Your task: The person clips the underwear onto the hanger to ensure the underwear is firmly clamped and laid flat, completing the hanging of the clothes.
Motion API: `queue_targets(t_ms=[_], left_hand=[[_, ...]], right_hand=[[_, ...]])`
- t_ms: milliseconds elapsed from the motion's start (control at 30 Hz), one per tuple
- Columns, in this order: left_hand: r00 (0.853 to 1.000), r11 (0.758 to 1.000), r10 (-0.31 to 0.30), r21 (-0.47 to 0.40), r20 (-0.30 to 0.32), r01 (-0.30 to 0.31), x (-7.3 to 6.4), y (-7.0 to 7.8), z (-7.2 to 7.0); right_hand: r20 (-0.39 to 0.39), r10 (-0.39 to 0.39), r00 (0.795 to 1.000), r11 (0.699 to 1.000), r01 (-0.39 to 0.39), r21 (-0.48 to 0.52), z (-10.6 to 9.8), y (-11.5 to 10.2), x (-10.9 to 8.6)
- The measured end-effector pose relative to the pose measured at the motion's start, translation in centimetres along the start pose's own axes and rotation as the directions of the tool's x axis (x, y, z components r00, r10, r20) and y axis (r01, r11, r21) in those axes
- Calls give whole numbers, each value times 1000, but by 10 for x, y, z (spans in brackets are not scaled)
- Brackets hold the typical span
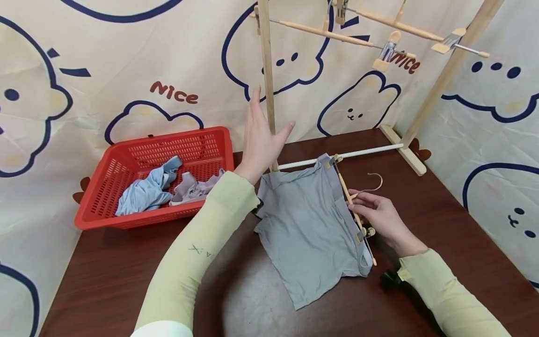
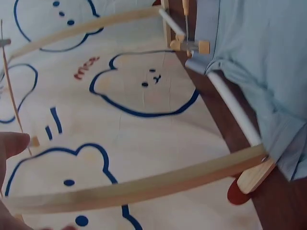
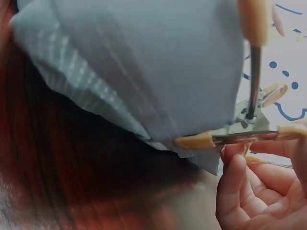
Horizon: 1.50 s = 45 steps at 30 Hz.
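Grey boxer briefs [image 1: 307, 229] hang by the waistband from a wooden clip hanger [image 1: 343, 185], low over the table. One clip [image 1: 334, 160] grips the far end of the waistband, another [image 1: 363, 234] the near end. My right hand [image 1: 381, 216] pinches the hanger's middle near its metal hook [image 1: 376, 181]; in the right wrist view the fingers [image 3: 235, 177] show behind a clip. Raised above the briefs, my left hand [image 1: 262, 140] holds nothing, its fingers extended and thumb spread. It overlaps the rack's left post [image 1: 267, 65] in the head view.
At the left a red basket [image 1: 90, 206] holds a light blue garment [image 1: 147, 189] and a mauve one [image 1: 195, 187]. Two more clip hangers [image 1: 324, 32] hang high on the wooden rack. Its white lower bar [image 1: 370, 150] runs along the back of the brown table [image 1: 425, 224].
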<state>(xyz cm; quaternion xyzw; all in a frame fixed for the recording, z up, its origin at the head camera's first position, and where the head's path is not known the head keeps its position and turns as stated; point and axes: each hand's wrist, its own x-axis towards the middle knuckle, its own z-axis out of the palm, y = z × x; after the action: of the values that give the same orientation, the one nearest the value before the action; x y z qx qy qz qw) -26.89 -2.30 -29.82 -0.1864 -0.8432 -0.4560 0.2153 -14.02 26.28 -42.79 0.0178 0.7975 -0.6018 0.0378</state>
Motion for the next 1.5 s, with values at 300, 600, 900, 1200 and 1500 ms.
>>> queue_targets(t_ms=[300, 600, 900, 1200, 1500], left_hand=[[997, 995, -72, -69, -23, 70, 26, -5, -3], [998, 998, -58, -2, -9, 58, 36, -15, -8], [999, 999, -42, -19, -13, 41, 34, -15, -6], [998, 998, -55, -6, -5, 55, 32, -13, -8], [998, 998, -60, -13, 0, 60, 32, -15, -9]], right_hand=[[-18, -36, 999, 999, 36, -2, -9, -9, -2], [-26, -68, 997, 998, 69, 9, -29, -26, 2], [-17, -81, 997, 984, 83, 158, -63, -46, 7], [-45, -63, 997, 952, 73, 296, -102, -64, 14], [-102, -70, 992, 892, 108, 438, -130, -88, 28]])
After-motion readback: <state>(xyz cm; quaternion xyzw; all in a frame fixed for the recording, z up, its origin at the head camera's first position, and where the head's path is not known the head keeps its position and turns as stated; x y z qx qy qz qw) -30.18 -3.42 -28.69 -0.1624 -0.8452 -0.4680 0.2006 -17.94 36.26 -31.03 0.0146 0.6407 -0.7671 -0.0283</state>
